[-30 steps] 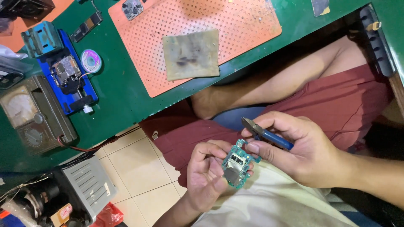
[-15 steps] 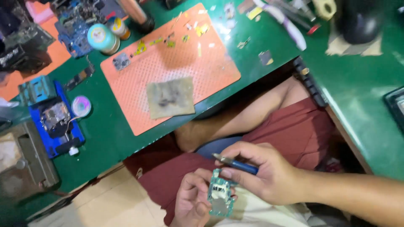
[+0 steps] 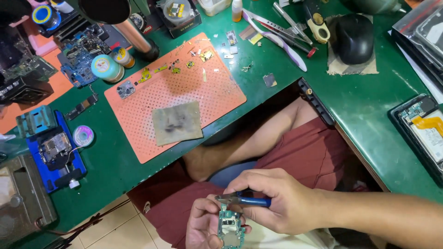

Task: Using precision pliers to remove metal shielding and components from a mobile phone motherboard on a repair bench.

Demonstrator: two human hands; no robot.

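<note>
My left hand point(image 3: 203, 228) holds a small teal circuit board point(image 3: 230, 228) upright over my lap, at the bottom middle of the view. My right hand point(image 3: 272, 203) grips blue-handled pliers point(image 3: 243, 199), whose jaws point left and sit at the top edge of the board. Both hands are below the edge of the green workbench point(image 3: 364, 101), above my red shorts.
On the bench lie an orange perforated mat point(image 3: 207, 97) with a dirty grey cloth point(image 3: 177, 123) and small parts, a blue board holder point(image 3: 55, 154), solder wire spool point(image 3: 83, 135), flux tins point(image 3: 107, 68), tweezers point(image 3: 286, 20), a black mouse point(image 3: 354, 38) and an opened phone point(image 3: 427, 129).
The view has tilted up and away from the floor, bringing more of the bench into sight. My hands stay together on the board and pliers, now lower in the frame.
</note>
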